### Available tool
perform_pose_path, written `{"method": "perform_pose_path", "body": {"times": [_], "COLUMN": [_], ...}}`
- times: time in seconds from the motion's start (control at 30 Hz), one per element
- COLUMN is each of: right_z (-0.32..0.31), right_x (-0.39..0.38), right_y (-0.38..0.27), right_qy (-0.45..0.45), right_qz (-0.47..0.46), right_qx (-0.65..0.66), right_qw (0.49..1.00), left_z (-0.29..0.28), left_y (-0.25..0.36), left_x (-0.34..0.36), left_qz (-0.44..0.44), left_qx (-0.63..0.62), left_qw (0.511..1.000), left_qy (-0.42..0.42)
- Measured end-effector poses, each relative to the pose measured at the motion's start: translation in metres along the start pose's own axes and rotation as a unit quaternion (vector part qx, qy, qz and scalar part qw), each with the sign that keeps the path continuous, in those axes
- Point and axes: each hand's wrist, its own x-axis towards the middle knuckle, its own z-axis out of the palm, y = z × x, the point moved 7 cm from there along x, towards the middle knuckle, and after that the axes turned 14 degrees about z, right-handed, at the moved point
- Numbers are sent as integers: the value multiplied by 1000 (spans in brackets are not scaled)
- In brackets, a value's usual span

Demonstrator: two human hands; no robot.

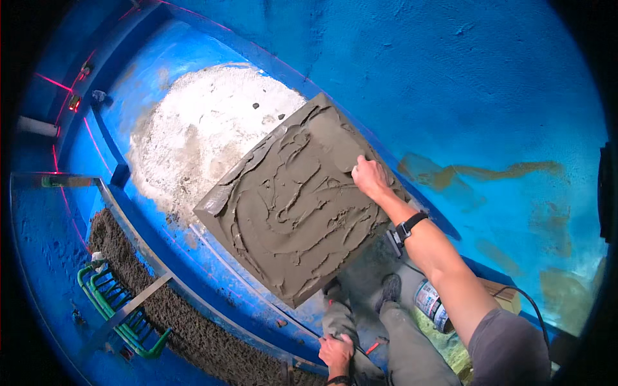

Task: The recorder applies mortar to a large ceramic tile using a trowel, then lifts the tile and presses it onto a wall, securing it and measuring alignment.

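Note:
A thick rectangular panel (252, 269) spans the middle of the view, its top spread with wet grey mortar (290, 193) in ridges and swirls. At its far right part, my right hand (370, 175) is closed, low over the mortar beside a smoother patch. Whatever it grips is hidden under the fist or coated in mortar. Low in the view, my left hand (337, 352) is closed next to my trouser leg, apart from the panel. A dark, red-ended piece (372, 348) shows just right of it; whether the hand holds this I cannot tell.
White powdery material (206, 122) lies beyond the panel. A blue wall (489, 83) rises on the right. Left are a curved ledge, a trough of dark rough mortar (193, 325) and a green rack (119, 309). A bucket (430, 301) stands by my feet; red laser lines cross the far left.

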Motion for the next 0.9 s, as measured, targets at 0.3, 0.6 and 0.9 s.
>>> {"method": "perform_pose_path", "body": {"times": [0.3,0.6,0.9], "right_z": [49,62,107], "right_x": [-19,-34,-147], "right_y": [-76,-43,-145], "right_qy": [-123,-80,-213], "right_qz": [-116,-9,-52], "right_qx": [6,39,65], "right_qw": [986,996,974], "left_z": [-6,-12,-14], "left_y": [5,11,9], "left_x": [-2,-2,-2], "left_qz": [-3,-25,-21], "left_qx": [0,-21,-23], "left_qw": [1000,998,998], "left_qy": [-22,-50,-63]}}
